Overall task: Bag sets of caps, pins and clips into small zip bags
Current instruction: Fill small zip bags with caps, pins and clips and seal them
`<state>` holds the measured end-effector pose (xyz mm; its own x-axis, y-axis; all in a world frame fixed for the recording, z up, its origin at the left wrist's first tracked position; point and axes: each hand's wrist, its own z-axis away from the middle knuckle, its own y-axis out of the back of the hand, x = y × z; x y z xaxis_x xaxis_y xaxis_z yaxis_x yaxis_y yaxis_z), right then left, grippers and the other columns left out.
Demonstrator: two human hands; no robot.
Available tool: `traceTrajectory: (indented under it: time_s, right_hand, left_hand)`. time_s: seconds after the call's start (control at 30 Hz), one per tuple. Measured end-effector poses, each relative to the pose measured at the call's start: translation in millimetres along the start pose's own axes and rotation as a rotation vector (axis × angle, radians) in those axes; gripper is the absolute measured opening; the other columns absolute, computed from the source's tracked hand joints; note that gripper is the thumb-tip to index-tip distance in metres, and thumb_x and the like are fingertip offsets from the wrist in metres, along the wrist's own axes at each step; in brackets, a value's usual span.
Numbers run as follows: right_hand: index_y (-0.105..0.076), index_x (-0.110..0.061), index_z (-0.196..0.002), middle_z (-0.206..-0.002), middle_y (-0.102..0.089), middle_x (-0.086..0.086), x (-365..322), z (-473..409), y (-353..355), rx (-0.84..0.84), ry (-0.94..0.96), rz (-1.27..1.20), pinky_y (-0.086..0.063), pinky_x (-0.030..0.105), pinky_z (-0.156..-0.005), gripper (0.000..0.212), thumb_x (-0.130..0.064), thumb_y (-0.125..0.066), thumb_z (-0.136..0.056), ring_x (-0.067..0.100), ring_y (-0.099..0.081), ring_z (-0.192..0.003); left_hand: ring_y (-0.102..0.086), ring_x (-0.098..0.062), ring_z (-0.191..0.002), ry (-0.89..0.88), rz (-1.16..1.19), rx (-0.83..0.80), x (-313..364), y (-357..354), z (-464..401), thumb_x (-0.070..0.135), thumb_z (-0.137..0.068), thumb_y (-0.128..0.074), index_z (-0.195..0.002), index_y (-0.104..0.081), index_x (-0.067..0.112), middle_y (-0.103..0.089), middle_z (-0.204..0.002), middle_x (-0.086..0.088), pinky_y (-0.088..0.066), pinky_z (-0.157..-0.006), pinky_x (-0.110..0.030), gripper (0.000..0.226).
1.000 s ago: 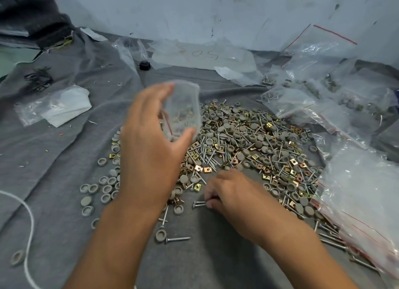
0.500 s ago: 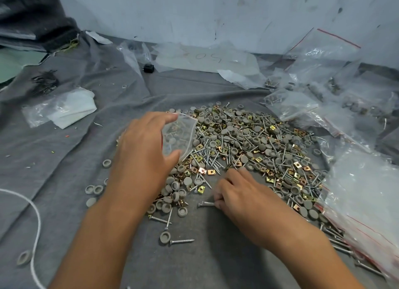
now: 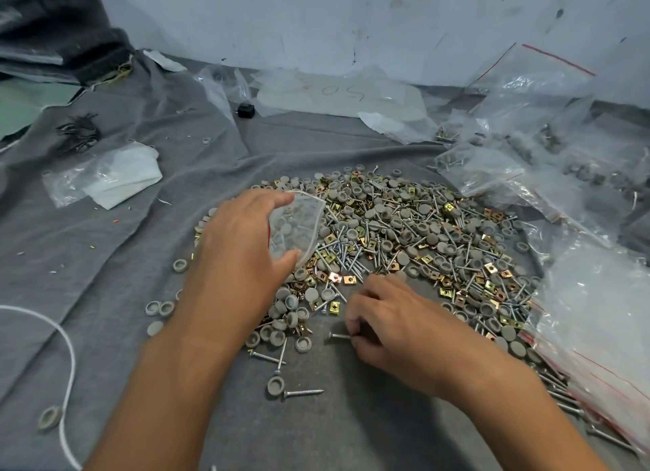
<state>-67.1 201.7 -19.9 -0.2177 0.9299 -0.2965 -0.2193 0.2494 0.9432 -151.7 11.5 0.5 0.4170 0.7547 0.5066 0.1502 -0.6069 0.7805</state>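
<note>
Left hand [image 3: 242, 256]: fingers hold small zip bag [image 3: 295, 228], mouth facing right
Right hand [image 3: 390, 326]: fingers pinch a pin [image 3: 339, 336]; long axis seemingly left-right, head leftward

A grey cloth [image 3: 105, 259] carries a heap of caps, screws and clips [image 3: 415, 238]; left of the heap lies a white cord [image 3: 68, 358], right of it clear bags [image 3: 594, 315].

Matt grey cloth [image 3: 105, 277]; shiny metal screws [image 3: 351, 256]; glossy clear plastic bag [image 3: 295, 228].
</note>
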Motion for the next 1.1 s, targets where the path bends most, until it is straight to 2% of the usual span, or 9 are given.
traceTrajectory:
  time_s: [0.23, 0.37, 0.5, 0.63, 0.73, 0.8, 0.87, 0.97, 1.1]
  right_hand:
    - [-0.055, -0.031, -0.095, -0.103, -0.048, -0.012, -7.9, -4.7, -2.6, 0.026, 0.008, 0.044, -0.048, 0.034, -0.08, 0.011, -0.041, -0.053, -0.093, 0.011, -0.043, -0.104]
    - [-0.05, -0.034, -0.093, -0.098, -0.046, -0.016, -3.7, -8.4, -4.1, 0.043, -0.009, -0.089, -0.042, 0.026, -0.079, 0.01, -0.042, -0.047, -0.098, 0.002, -0.043, -0.093]
    - [-0.05, -0.038, -0.091, -0.084, -0.057, -0.016, -1.6, -14.5, 6.6, 0.323, -0.067, -0.437, -0.042, 0.012, -0.067, 0.009, -0.037, -0.049, -0.1, -0.003, -0.053, -0.078]
    - [-0.064, -0.027, -0.099, -0.086, -0.062, -0.019, -14.1, -27.0, 10.2, 0.648, 0.06, -0.405, -0.046, 0.011, -0.07, 0.004, -0.024, -0.062, -0.098, -0.001, -0.059, -0.081]
    - [-0.071, -0.017, -0.109, -0.097, -0.071, -0.011, -18.5, -37.5, 6.4, 0.692, 0.041, -0.374, -0.052, 0.014, -0.079, 0.017, -0.019, -0.074, -0.092, -0.001, -0.064, -0.087]
    - [-0.072, -0.018, -0.105, -0.094, -0.071, -0.013, -14.7, -39.3, 5.1, 0.708, 0.013, -0.445, -0.052, 0.012, -0.076, 0.014, -0.019, -0.074, -0.091, -0.001, -0.065, -0.085]
    - [-0.069, -0.026, -0.098, -0.087, -0.066, -0.018, -6.9, -36.9, 2.3, 0.638, -0.056, -0.465, -0.051, 0.015, -0.069, 0.007, -0.025, -0.073, -0.092, -0.001, -0.062, -0.08]
    - [-0.065, -0.036, -0.101, -0.092, -0.06, -0.022, -1.7, -32.4, -5.8, 0.316, -0.119, -0.261, -0.044, 0.02, -0.063, 0.014, -0.041, -0.073, -0.09, -0.003, -0.057, -0.083]
    - [-0.06, -0.037, -0.11, -0.104, -0.057, -0.017, -5.6, -31.2, -11.2, 0.186, -0.105, -0.093, -0.048, 0.03, -0.076, 0.023, -0.037, -0.072, -0.09, 0.007, -0.055, -0.098]
  left_hand:
    - [-0.051, -0.006, -0.102, -0.012, 0.002, 0.004, -1.3, -2.9, 1.8, 0.022, -0.071, -0.086, -0.133, -0.057, 0.03, -0.058, -0.126, 0.015, -0.042, -0.095, -0.029, 0.069]
    - [-0.05, -0.006, -0.102, -0.001, -0.005, -0.008, 0.2, -3.2, 2.5, 0.024, -0.071, -0.086, -0.134, -0.055, 0.031, -0.057, -0.128, 0.014, -0.045, -0.099, -0.035, 0.07]
    - [-0.052, -0.01, -0.103, -0.014, -0.023, -0.033, 1.5, -3.0, 3.0, 0.024, -0.07, -0.087, -0.134, -0.055, 0.031, -0.057, -0.128, 0.014, -0.047, -0.098, -0.037, 0.072]
    - [-0.054, -0.014, -0.11, -0.042, -0.025, -0.085, 5.5, -4.5, 2.6, 0.024, -0.067, -0.088, -0.134, -0.056, 0.027, -0.058, -0.131, 0.01, -0.046, -0.101, -0.043, 0.074]
    - [-0.054, -0.014, -0.112, -0.056, -0.017, -0.081, 4.9, -5.5, 2.8, 0.023, -0.068, -0.086, -0.133, -0.057, 0.026, -0.059, -0.13, 0.009, -0.046, -0.101, -0.043, 0.071]
    - [-0.053, -0.012, -0.105, -0.051, -0.012, -0.061, 2.1, -5.4, 2.5, 0.022, -0.069, -0.086, -0.132, -0.058, 0.025, -0.06, -0.128, 0.009, -0.046, -0.099, -0.038, 0.069]
    - [-0.051, -0.009, -0.098, -0.027, -0.012, -0.031, -0.7, -4.1, 2.1, 0.021, -0.069, -0.087, -0.133, -0.058, 0.026, -0.06, -0.126, 0.01, -0.046, -0.095, -0.033, 0.071]
    - [-0.056, -0.014, -0.103, 0.002, 0.002, 0.0, -2.8, -2.0, 1.2, 0.02, -0.069, -0.087, -0.133, -0.057, 0.026, -0.059, -0.128, 0.009, -0.044, -0.099, -0.035, 0.071]
    - [-0.058, -0.014, -0.105, 0.002, 0.015, -0.003, -2.3, -1.0, 1.7, 0.018, -0.07, -0.087, -0.132, -0.059, 0.024, -0.06, -0.127, 0.009, -0.042, -0.098, -0.03, 0.068]
